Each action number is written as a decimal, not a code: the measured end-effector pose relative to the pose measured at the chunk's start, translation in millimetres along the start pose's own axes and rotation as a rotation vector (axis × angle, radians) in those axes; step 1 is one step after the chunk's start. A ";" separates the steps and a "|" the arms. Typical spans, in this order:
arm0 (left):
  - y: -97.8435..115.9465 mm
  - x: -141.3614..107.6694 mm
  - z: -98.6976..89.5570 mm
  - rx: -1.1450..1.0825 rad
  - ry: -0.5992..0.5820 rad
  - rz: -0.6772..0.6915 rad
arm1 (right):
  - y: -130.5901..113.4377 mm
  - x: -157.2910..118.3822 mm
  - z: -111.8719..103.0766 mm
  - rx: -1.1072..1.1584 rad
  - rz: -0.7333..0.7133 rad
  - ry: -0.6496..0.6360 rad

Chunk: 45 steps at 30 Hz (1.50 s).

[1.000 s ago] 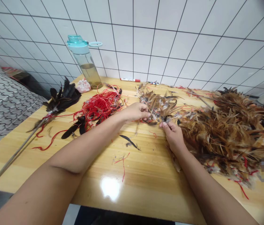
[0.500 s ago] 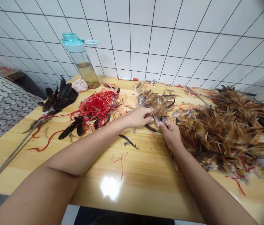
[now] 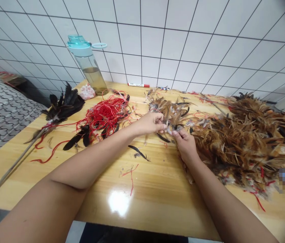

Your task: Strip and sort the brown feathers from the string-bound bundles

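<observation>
Tangled cord (image 3: 107, 113) glows red, feathers (image 3: 233, 138) are mottled brown, bottle lid (image 3: 78, 42) turquoise.

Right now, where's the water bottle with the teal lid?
The bottle stands at the table's far left, against the tiled wall, just right of a crumpled pinkish wad.
</observation>
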<state>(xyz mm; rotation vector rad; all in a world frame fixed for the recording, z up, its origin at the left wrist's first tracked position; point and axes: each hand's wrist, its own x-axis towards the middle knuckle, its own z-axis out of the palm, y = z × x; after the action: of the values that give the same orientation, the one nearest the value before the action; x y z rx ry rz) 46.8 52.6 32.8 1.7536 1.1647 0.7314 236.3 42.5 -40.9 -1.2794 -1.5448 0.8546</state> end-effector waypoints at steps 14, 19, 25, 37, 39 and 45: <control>-23.4 8.9 23.9 -0.083 0.062 -0.054 | 5.7 2.5 5.5 0.084 -0.012 -0.139; -21.7 8.1 25.0 -0.247 0.011 -0.051 | 1.7 2.5 4.0 0.136 0.003 -0.159; -18.6 4.9 26.5 -0.424 -0.058 -0.063 | 0.9 4.5 -0.9 0.088 -0.069 -0.220; -20.6 2.9 20.9 -0.495 -0.198 -0.031 | -15.0 -0.9 -0.2 0.221 -0.085 -0.385; -21.4 3.4 19.0 -0.473 -0.230 -0.039 | -15.6 -0.8 -0.9 0.225 -0.092 -0.395; -23.4 5.3 22.6 -0.671 -0.125 -0.050 | -18.2 -0.5 -5.6 0.292 -0.018 -0.355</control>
<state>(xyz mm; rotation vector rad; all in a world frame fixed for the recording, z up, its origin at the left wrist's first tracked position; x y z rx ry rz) 58.2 53.7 1.9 1.1808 0.7519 0.8464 235.6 37.8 -22.5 -0.9360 -1.6246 1.2966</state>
